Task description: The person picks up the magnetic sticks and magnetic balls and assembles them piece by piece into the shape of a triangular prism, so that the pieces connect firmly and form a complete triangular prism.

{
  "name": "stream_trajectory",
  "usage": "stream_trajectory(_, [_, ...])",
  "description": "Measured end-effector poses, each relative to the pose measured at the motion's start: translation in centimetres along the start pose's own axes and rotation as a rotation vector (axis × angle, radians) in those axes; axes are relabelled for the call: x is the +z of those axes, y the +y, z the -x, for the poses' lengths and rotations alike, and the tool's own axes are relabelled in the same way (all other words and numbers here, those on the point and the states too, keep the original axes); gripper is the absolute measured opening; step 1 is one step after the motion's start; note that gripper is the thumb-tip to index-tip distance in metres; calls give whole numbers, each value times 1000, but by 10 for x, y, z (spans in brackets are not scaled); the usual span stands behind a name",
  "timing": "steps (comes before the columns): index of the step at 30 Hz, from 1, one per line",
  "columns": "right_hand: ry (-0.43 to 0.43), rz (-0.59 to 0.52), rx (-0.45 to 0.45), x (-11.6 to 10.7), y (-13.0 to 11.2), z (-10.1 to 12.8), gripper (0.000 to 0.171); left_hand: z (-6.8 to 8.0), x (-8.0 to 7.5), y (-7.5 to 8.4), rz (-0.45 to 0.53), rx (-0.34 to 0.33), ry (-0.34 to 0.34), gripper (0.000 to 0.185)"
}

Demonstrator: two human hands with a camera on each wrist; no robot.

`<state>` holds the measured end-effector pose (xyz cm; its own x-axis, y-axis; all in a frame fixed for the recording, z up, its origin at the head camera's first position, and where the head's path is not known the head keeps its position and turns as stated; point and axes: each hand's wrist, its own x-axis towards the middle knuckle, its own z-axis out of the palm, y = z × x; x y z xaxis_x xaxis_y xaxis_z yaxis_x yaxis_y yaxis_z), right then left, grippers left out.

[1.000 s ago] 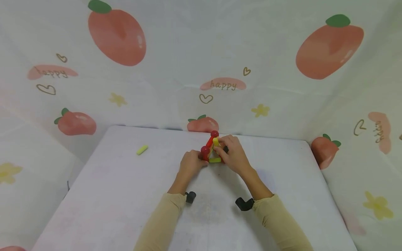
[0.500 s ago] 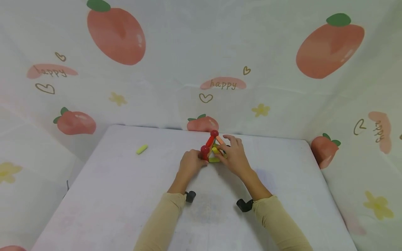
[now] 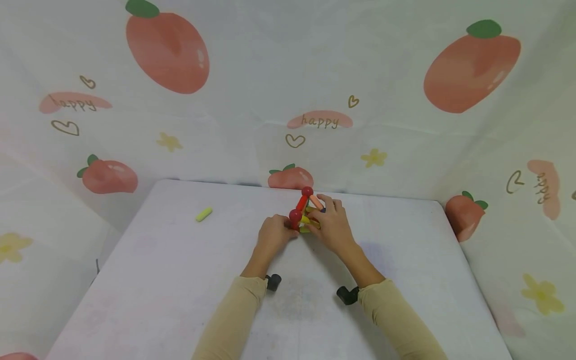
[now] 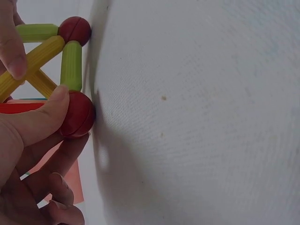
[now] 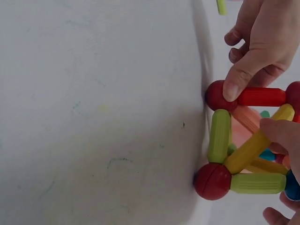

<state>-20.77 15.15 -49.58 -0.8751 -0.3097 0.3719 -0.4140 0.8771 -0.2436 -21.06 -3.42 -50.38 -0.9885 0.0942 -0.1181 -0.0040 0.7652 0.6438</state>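
A small frame of magnetic building rods and balls stands near the table's far edge. My left hand (image 3: 272, 235) pinches a red ball (image 4: 79, 117) at the frame's near left corner, thumb on one side and fingers on the other. My right hand (image 3: 335, 225) pinches a yellow rod (image 5: 248, 150) between thumb and finger. This rod slants across the near side, from a lower red ball (image 5: 211, 182) toward an upper red ball (image 5: 295, 93). Yellow-green rods (image 5: 219, 136), a red rod (image 5: 261, 97) and a blue ball (image 5: 292, 186) belong to the frame. My hands hide parts of it.
One loose yellow-green rod (image 3: 204, 214) lies to the left on the white table (image 3: 292, 315). A fruit-patterned cloth (image 3: 252, 75) hangs behind the table and along its sides. Dark camera mounts (image 3: 348, 295) sit on my wrists.
My right hand has swung the yellow rod from nearly upright down and to the left, its free end now at the upper left red ball. My left hand keeps its grip in place.
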Motion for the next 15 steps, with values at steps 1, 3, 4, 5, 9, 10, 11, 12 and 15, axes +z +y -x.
stream_trajectory(1, [3,0,0,0,0,0,21,0,0,0,-1,0,1,23])
stream_trajectory(3, [10,-7,-7,1,1,0,24,0,1,-1,0,0,3,23])
stream_trajectory(4, [17,-18,-15,1,1,1,27,0,1,-1,0,0,5,23])
stream_trajectory(5, [26,-36,-21,1,2,2,32,0,1,-1,-1,4,6,23])
stream_trajectory(9, [55,-195,23,-1,10,8,67,1,2,-1,7,0,1,23])
stream_trajectory(10, [56,-241,56,-1,13,10,75,1,2,-1,8,-2,-2,23])
stream_trajectory(11, [46,-291,100,-1,16,12,81,1,1,-1,10,-7,-6,23])
stream_trajectory(12, [26,-349,155,-1,19,14,83,1,1,0,15,-15,-11,24])
stream_trajectory(15, [-70,-490,320,3,27,21,67,1,1,0,23,-26,-21,24])
